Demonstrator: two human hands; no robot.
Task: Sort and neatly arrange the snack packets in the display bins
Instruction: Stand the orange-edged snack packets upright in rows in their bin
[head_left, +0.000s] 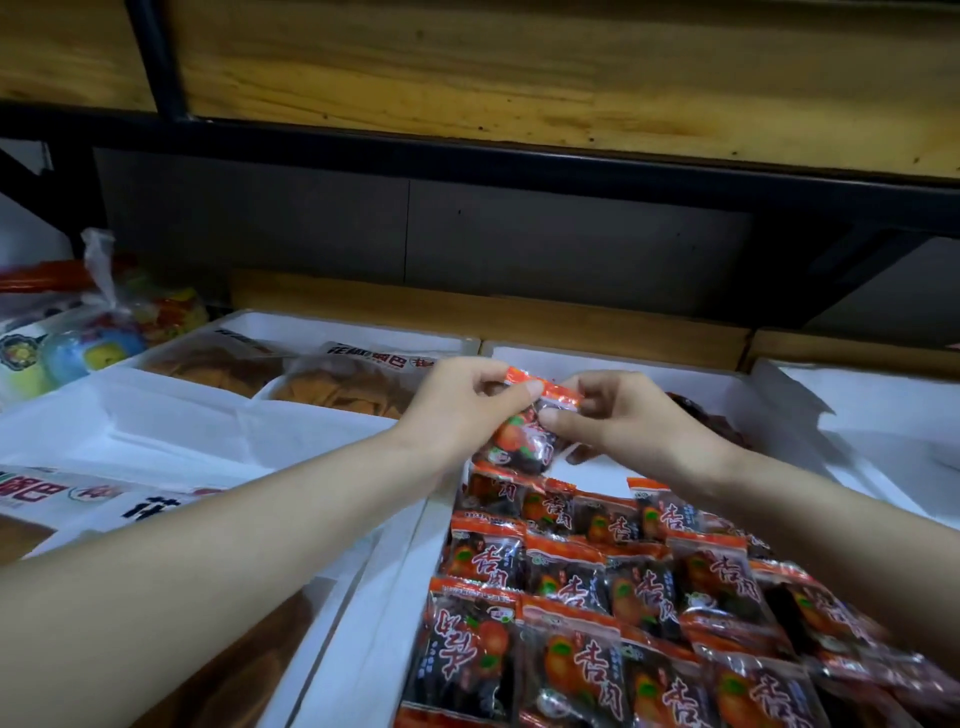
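Observation:
A small orange-and-black snack packet (524, 436) hangs in the air over a white display bin (613, 364). My left hand (457, 405) pinches its orange top edge from the left. My right hand (623, 415) pinches the same edge from the right. Below the hands, several matching packets (613, 597) lie in neat overlapping rows that fill the near part of this bin. A few dark loose packets (722, 421) show behind my right wrist at the bin's far end.
A white bin (332, 332) to the left holds bags of golden crisps (343, 384). Labelled bags (62, 493) lie at the near left. Colourful sweets in a plastic bag (119, 322) sit at the far left. Another white bin (883, 415) stands right. A wooden shelf (519, 67) overhangs.

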